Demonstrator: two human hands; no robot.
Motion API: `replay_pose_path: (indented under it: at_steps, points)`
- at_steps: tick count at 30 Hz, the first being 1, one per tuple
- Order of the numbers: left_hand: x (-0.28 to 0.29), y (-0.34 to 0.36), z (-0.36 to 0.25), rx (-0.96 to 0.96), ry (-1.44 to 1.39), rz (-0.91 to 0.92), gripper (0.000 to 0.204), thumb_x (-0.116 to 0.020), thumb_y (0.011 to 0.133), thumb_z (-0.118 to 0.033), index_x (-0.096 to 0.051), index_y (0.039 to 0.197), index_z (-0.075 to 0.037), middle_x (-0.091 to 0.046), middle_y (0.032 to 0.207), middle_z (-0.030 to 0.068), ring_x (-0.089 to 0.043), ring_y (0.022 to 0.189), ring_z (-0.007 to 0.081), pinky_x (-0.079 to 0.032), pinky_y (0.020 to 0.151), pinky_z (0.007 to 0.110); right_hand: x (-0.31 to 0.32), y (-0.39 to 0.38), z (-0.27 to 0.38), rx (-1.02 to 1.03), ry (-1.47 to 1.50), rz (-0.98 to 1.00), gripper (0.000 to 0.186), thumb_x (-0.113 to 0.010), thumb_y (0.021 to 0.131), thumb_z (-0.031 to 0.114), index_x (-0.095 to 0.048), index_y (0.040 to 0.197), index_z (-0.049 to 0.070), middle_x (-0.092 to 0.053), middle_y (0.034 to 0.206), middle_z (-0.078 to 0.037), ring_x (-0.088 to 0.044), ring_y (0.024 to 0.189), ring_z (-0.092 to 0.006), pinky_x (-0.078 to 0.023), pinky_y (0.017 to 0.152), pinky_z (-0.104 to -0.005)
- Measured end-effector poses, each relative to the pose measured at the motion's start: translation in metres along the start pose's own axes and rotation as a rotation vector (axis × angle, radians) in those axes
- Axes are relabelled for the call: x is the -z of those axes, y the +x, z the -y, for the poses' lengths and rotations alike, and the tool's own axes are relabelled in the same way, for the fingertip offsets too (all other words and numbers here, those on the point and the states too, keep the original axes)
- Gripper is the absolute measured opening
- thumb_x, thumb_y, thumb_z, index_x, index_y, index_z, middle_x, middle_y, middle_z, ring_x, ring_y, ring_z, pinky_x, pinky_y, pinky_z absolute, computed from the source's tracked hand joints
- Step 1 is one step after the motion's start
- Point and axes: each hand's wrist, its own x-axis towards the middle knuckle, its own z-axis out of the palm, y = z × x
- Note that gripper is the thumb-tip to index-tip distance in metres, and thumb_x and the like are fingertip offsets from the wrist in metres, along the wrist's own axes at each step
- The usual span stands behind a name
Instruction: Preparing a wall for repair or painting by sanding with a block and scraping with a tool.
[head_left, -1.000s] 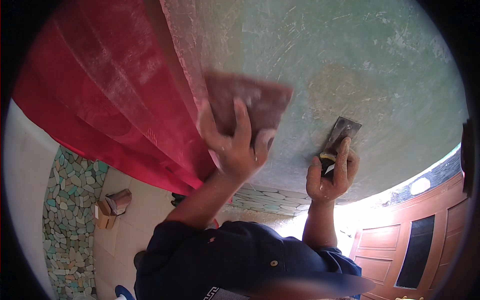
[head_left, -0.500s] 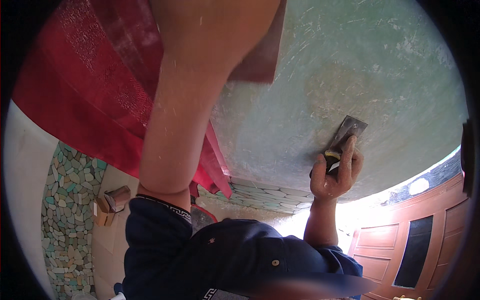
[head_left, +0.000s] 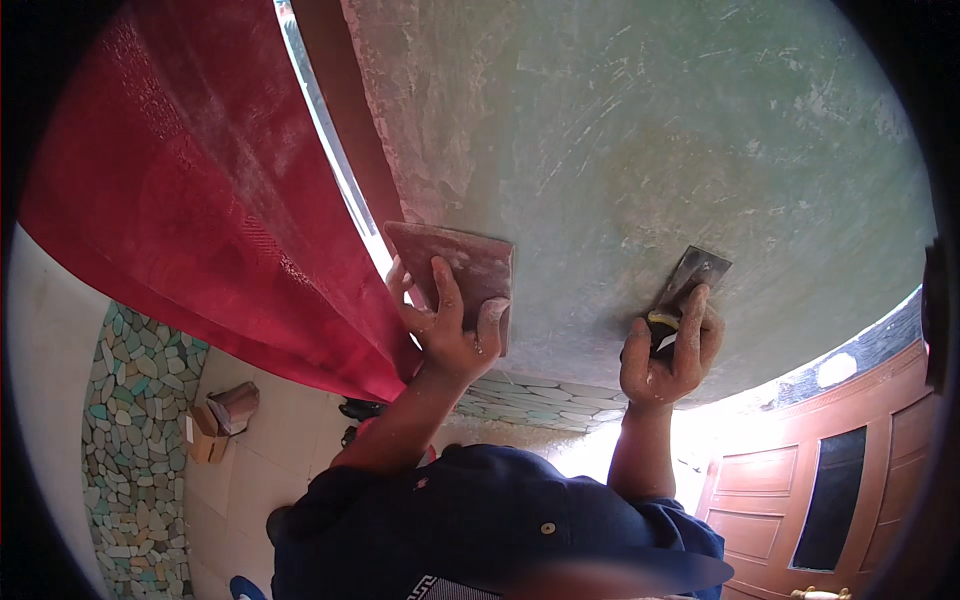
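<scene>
Both hands up in front, well apart, approx. same ht. L forearm (head_left: 400,432): bare below sleeve, slants up & R from lower edge. L wrist (head_left: 440,376) cocked slightly, hand tipped L of forearm line. L hand (head_left: 458,345) closed in grip: L finger (head_left: 447,287) extended up, one more spread out L; L thumb (head_left: 490,322) on R side, pointing up. R forearm (head_left: 640,455): near vert., R wrist (head_left: 652,402) approx. straight. R hand (head_left: 665,375) also gripping: R thumb (head_left: 636,343) on L, up; R finger (head_left: 692,315) long, pointing up; gap betw. the two. Pale residue on skin, both hands.
</scene>
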Motion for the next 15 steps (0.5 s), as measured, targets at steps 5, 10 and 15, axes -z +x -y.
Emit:
replay_pose_path:
  at_steps: [5, 10, 15]
  points:
    - [0.0, 0.023, 0.003, -0.111, -0.131, -0.117, 0.073, -0.072, 0.084, -0.028, -0.044, 0.147, -0.002, -0.022, 0.143, 0.0325, -0.036, 0.126, 0.0486, -0.038, 0.102, 0.054, -0.002, 0.001, -0.001, 0.025, -0.006, -0.014, 0.065, -0.068, 0.079, 0.006, -0.05, 0.139, -0.01, -0.059, 0.109, -0.016, -0.055, 0.095, -0.0241, -0.047, 0.081, -0.0308]
    - [0.017, 0.086, -0.023, -0.125, -0.094, -0.157, 0.073, -0.077, 0.082, -0.031, -0.049, 0.144, -0.004, -0.027, 0.137, 0.0286, -0.04, 0.117, 0.0422, -0.041, 0.094, 0.05, -0.006, 0.001, -0.001, -0.005, 0.003, -0.054, 0.06, -0.068, 0.077, 0.007, -0.055, 0.133, -0.011, -0.057, 0.103, -0.014, -0.055, 0.09, -0.0246, -0.046, 0.079, -0.0327]
    - [0.017, 0.094, -0.019, -0.123, -0.142, -0.155, 0.081, -0.082, 0.077, -0.032, -0.047, 0.145, -0.006, -0.031, 0.131, 0.0276, -0.04, 0.112, 0.0391, -0.042, 0.091, 0.05, -0.008, 0.001, -0.002, 0.007, 0.006, -0.074, 0.06, -0.069, 0.077, 0.008, -0.055, 0.133, -0.01, -0.057, 0.103, -0.015, -0.055, 0.089, -0.0252, -0.046, 0.079, -0.0327]
